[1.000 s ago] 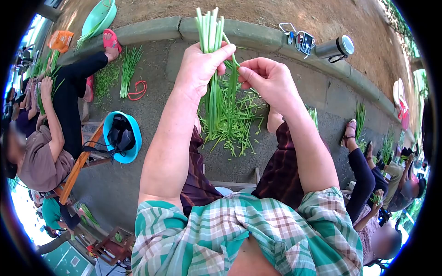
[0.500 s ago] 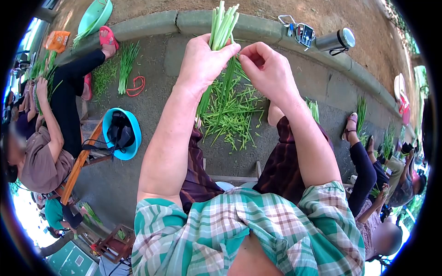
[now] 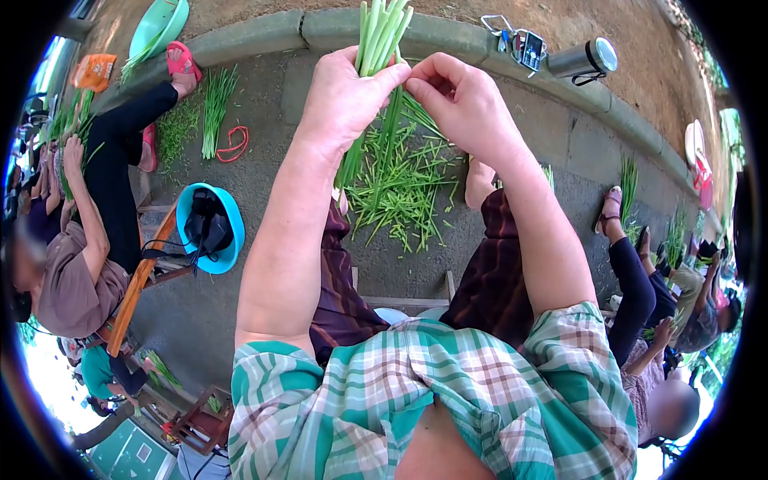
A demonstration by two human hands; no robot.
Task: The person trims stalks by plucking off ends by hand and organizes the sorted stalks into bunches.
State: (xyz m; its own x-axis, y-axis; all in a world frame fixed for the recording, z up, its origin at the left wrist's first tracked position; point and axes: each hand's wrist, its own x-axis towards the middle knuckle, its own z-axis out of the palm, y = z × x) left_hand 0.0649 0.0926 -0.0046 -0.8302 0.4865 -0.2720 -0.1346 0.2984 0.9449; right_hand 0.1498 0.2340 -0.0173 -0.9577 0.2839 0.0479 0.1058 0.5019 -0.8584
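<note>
My left hand is wrapped round a bunch of green stalks, pale ends up and green leaves hanging below. Just to its right, my right hand is pinched close against the bunch, thumb and forefinger together; what they hold, if anything, is too small to make out. Beneath both hands, a heap of cut green pieces lies scattered on the ground between my feet.
At left are a blue basin with dark items, a red cord loop and another bunch. A steel flask and a phone-like device rest on the kerb. Other people sit on both sides.
Both hands have risen slightly in view with the bunch. My right hand, earlier at a hanging leaf and then slightly apart, is now close beside my left thumb.
</note>
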